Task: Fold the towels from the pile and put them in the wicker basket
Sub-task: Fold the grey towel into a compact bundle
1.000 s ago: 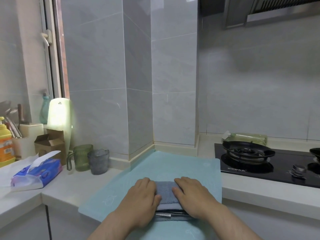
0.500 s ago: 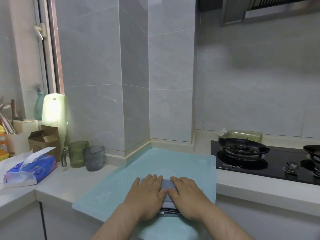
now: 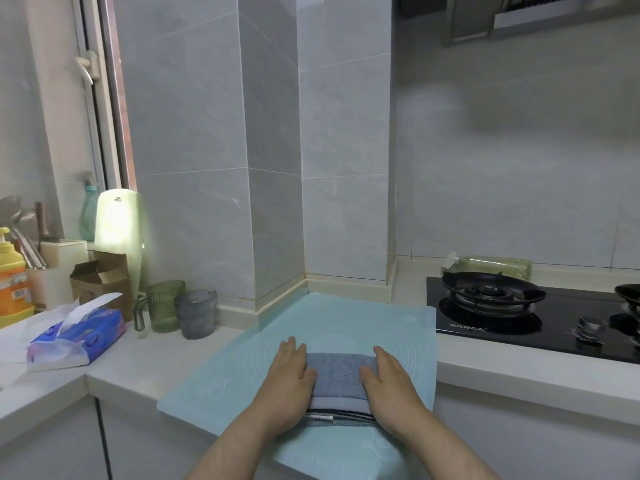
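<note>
Grey-blue terry cloth, a folded towel point(image 3: 337, 375), lies flat on the pale turquoise silicone mat point(image 3: 346, 317) that covers the white worktop point(image 3: 156, 355), in the near half of the mat and close to its front edge. The towel's layered edges point toward the person: a dark stripe and a small white label show along that near side, while the smooth far edge faces the tiled wall. Its near and far edges run left to right, parallel to the mat's front edge, and that seems to be the long axis, though both ends are hidden under the hands.

The left hand point(image 3: 289, 386) rests palm down on the towel's left end, and the right hand point(image 3: 391, 389) rests palm down on its right end, leaving a bare strip of cloth between them. Both sets of fingers are straight and close together, pressing flat and gripping nothing. The left fingers point(image 3: 294, 355) point away from the person and reach past the towel's far edge onto the mat. The right fingers point(image 3: 384, 362) end about level with that far edge.

Just right of the mat sits a black glass gas hob point(image 3: 519, 323). Left of the mat stand a green ribbed glass mug point(image 3: 164, 304) and a grey glass mug point(image 3: 195, 317), touching each other, and farther left lies a blue plastic pack of tissues point(image 3: 79, 336).
</note>
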Tool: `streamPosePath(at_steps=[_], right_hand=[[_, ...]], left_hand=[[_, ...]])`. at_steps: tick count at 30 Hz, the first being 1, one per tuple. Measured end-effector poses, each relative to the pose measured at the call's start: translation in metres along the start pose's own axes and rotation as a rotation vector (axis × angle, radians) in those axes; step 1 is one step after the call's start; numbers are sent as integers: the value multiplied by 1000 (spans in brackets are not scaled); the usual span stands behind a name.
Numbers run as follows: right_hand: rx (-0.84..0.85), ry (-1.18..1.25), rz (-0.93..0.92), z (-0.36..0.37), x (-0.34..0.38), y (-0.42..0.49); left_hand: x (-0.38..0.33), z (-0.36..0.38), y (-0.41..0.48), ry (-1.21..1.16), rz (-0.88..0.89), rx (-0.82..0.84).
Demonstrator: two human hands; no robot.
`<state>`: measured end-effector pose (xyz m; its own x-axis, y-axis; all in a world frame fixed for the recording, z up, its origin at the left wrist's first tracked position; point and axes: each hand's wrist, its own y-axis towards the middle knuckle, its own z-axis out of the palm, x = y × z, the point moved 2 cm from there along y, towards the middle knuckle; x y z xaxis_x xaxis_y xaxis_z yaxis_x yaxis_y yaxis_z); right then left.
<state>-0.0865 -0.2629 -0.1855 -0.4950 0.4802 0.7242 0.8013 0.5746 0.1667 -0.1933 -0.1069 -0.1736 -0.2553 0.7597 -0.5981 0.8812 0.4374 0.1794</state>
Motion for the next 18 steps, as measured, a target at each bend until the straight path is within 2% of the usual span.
streamPosePath(at_steps=[5, 7, 10, 13, 18], right_hand=[[-85, 112, 42, 1, 0, -11], [-115, 243, 28, 1, 1, -19], [-180, 477, 63, -3, -6, -28], [-184, 602, 37, -10, -14, -31], [-97, 681, -2, -20, -15, -33]], left_hand=[[0, -4, -8, -291, -149, -74], [1, -8, -12, -406, -145, -87], [10, -17, -15, -597, -238, -48], [11, -21, -16, -744, -198, 25], [6, -17, -21, -846, -108, -13]])
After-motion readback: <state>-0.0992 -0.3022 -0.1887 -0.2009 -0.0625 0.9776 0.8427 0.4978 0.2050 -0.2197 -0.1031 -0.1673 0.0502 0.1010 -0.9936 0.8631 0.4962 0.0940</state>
